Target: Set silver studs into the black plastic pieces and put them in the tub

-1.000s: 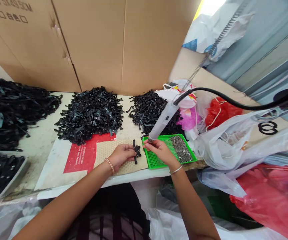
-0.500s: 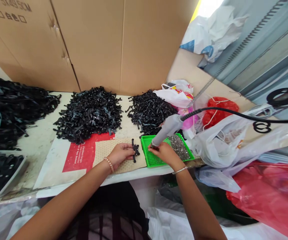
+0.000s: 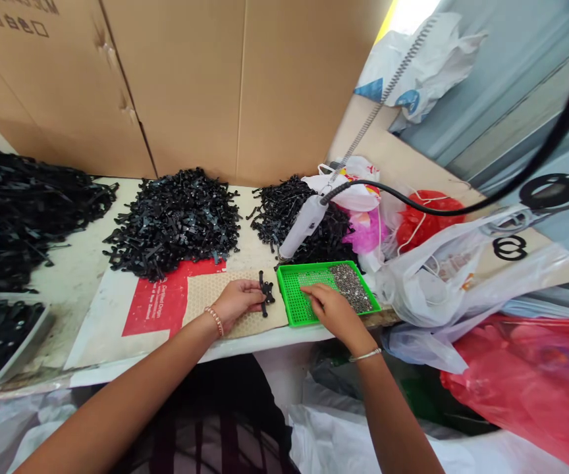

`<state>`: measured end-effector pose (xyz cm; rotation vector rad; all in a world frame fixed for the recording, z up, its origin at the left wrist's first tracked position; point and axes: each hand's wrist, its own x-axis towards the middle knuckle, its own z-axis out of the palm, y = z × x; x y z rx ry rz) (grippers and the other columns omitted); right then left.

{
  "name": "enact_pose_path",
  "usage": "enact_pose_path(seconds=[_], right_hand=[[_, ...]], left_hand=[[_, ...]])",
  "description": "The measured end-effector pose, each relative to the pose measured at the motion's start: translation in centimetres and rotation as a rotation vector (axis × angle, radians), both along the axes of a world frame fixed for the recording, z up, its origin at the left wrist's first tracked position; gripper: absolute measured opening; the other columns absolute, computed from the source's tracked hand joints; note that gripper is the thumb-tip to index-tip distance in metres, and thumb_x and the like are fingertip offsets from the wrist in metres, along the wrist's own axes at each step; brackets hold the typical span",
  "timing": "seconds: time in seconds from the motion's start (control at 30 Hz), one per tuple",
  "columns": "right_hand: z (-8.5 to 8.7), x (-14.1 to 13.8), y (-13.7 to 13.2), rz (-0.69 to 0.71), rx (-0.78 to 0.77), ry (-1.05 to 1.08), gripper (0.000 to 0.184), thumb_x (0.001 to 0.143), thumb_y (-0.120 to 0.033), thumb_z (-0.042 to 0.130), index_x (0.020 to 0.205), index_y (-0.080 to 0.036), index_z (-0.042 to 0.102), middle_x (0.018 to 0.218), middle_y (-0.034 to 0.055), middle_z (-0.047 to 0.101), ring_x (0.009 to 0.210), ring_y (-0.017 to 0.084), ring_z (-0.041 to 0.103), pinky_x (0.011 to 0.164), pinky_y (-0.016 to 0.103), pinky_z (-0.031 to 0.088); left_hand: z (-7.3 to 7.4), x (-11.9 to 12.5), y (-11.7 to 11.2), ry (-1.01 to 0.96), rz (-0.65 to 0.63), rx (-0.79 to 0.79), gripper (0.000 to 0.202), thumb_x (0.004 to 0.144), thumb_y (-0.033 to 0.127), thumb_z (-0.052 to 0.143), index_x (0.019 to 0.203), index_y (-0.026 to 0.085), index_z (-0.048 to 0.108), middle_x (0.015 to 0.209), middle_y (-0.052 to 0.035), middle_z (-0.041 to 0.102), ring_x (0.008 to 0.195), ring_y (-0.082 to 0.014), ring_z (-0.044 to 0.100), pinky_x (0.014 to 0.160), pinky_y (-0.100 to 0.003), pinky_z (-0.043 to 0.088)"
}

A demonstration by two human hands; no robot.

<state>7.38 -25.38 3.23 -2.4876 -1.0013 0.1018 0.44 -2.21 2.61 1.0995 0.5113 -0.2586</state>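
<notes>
My left hand is closed on a small black part with crossing arms, held above the tan cardboard pad. My right hand is over the green mesh tray, index finger stretched out and no tool in its grasp. Small metal screws lie heaped on the tray's right side. Beyond the tray, a grey electric screwdriver hangs tilted from a coil spring, its tip near the tray's far left corner.
Piles of black parts stand along the back, before a large cardboard box. A white bin of black parts is at left. Plastic bags crowd the right side. A black cable arches across from the screwdriver.
My right hand has let go of the screwdriver, which has swung up and away to the left. The hand is now lower over the tray. My left hand keeps the black part in place.
</notes>
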Motion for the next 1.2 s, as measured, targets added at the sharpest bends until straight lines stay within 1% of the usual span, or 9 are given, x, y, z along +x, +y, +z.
enact_pose_path(seconds=[0.1,0.33,0.53,0.63,0.77,0.9,0.97,1.1,1.2], right_hand=[[-0.3,-0.3,0.5,0.003,-0.024,0.007,0.041,0.086,-0.004,0.041,0.118,-0.017,0.062,0.101,0.0095,0.063,0.092,0.020,0.060,0.084,0.034,0.049],[-0.2,-1.3,0.4,-0.006,-0.100,-0.017,0.039,0.088,-0.009,0.043,0.120,-0.019,0.063,0.099,0.0091,0.060,0.093,0.021,0.056,0.086,0.035,0.046],[-0.7,-2.0,0.3,-0.009,-0.177,-0.026,0.044,0.085,-0.003,0.043,0.117,-0.022,0.066,0.098,0.0072,0.060,0.093,0.021,0.055,0.086,0.034,0.045],[-0.5,-2.1,0.1,-0.017,-0.157,-0.024,0.043,0.085,-0.004,0.043,0.118,-0.020,0.065,0.099,0.0079,0.060,0.093,0.021,0.056,0.086,0.035,0.046],[-0.2,-2.0,-0.3,-0.029,-0.072,-0.015,0.039,0.087,-0.007,0.041,0.117,-0.019,0.065,0.099,0.0084,0.062,0.093,0.022,0.056,0.086,0.036,0.046],[0.0,-1.9,0.5,-0.013,-0.053,0.001,0.040,0.088,-0.008,0.042,0.122,-0.018,0.061,0.101,0.0088,0.062,0.094,0.021,0.057,0.085,0.035,0.046],[0.2,-1.8,1.4,-0.003,-0.114,0.009,0.042,0.090,-0.010,0.042,0.128,-0.019,0.057,0.103,0.0096,0.062,0.096,0.021,0.057,0.085,0.033,0.046],[0.5,-1.7,3.2,-0.029,-0.355,-0.022,0.049,0.091,-0.014,0.043,0.139,-0.020,0.046,0.108,0.0124,0.061,0.096,0.022,0.059,0.084,0.031,0.045],[0.6,-1.7,3.7,-0.041,-0.436,-0.044,0.048,0.091,-0.014,0.043,0.139,-0.021,0.048,0.107,0.0130,0.062,0.095,0.024,0.060,0.081,0.030,0.046]], left_hand=[[0.2,0.0,0.0,0.002,-0.002,-0.004,0.016,0.067,-0.002,0.069,0.077,0.010,0.070,0.078,-0.0065,0.071,0.070,-0.0144,0.067,0.063,-0.021,0.055],[0.4,0.0,0.0,0.021,-0.001,0.001,0.016,0.067,-0.003,0.069,0.075,0.011,0.069,0.077,-0.0060,0.071,0.069,-0.0142,0.066,0.061,-0.020,0.054],[0.4,0.0,0.0,0.024,0.004,0.006,0.016,0.067,-0.002,0.068,0.076,0.011,0.069,0.076,-0.0050,0.070,0.068,-0.0134,0.066,0.062,-0.020,0.055],[0.3,0.0,0.1,0.020,0.007,0.006,0.016,0.068,-0.002,0.068,0.077,0.011,0.069,0.077,-0.0055,0.070,0.070,-0.0141,0.066,0.062,-0.021,0.055],[0.4,0.0,0.0,0.022,0.001,0.008,0.016,0.070,-0.003,0.065,0.077,0.011,0.069,0.078,-0.0064,0.071,0.071,-0.0144,0.067,0.062,-0.020,0.055],[0.5,0.0,-0.1,0.025,0.015,0.003,0.015,0.070,-0.003,0.066,0.076,0.010,0.068,0.077,-0.0064,0.071,0.068,-0.0140,0.066,0.063,-0.021,0.055],[0.4,0.0,-0.1,0.021,0.018,0.006,0.015,0.069,-0.003,0.068,0.076,0.010,0.068,0.076,-0.0061,0.070,0.068,-0.0140,0.066,0.062,-0.021,0.055],[0.2,-0.1,0.0,0.009,0.012,0.007,0.015,0.068,-0.001,0.070,0.077,0.011,0.068,0.078,-0.0059,0.071,0.070,-0.0147,0.067,0.064,-0.022,0.055],[0.2,-0.1,0.0,-0.004,-0.006,-0.001,0.015,0.067,0.001,0.072,0.077,0.012,0.068,0.078,-0.0060,0.071,0.072,-0.0152,0.067,0.066,-0.022,0.055]])
